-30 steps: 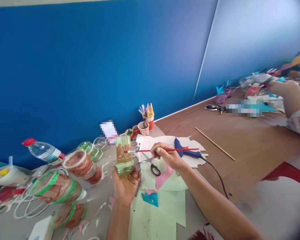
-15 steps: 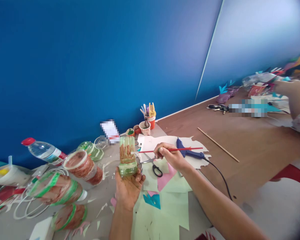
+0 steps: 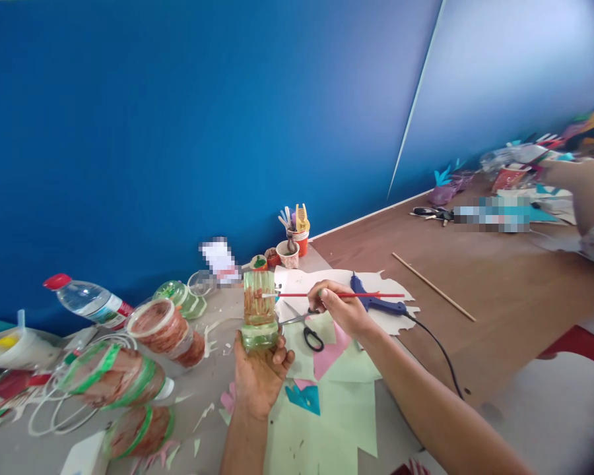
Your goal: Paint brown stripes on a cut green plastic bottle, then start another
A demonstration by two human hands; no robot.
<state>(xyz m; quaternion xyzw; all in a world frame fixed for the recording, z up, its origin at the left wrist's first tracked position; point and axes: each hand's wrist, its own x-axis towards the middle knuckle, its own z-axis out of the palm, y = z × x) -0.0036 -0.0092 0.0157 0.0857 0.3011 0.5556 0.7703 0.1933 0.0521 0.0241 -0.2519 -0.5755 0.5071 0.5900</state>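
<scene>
My left hand (image 3: 262,376), palm up, has its fingers curled round the base of a cut clear-green plastic bottle (image 3: 260,334). Streaks of brown paint mark the bottle's upper wall. Between the fingertips of my right hand (image 3: 339,307) is a thin red paintbrush (image 3: 376,295), held level. Its pale bristle tip meets the bottle's painted side. Beneath my hands lie black-handled scissors (image 3: 313,339) and sheets of pale green paper (image 3: 327,422). A blue glue gun (image 3: 383,303) rests on white cut paper (image 3: 301,282), just past my right hand.
Brown-painted containers (image 3: 153,326) and a red-capped water bottle (image 3: 89,300) stand at left. Small paint cups (image 3: 259,262) and a cup of tools (image 3: 299,241) are by the wall. A wooden stick (image 3: 433,287) lies on the brown table. Another person's arm (image 3: 579,191) reaches in at right.
My left hand and the bottle have shifted slightly right, with the bottle turned a little. The brush tip remains at the bottle's side, a touch higher.
</scene>
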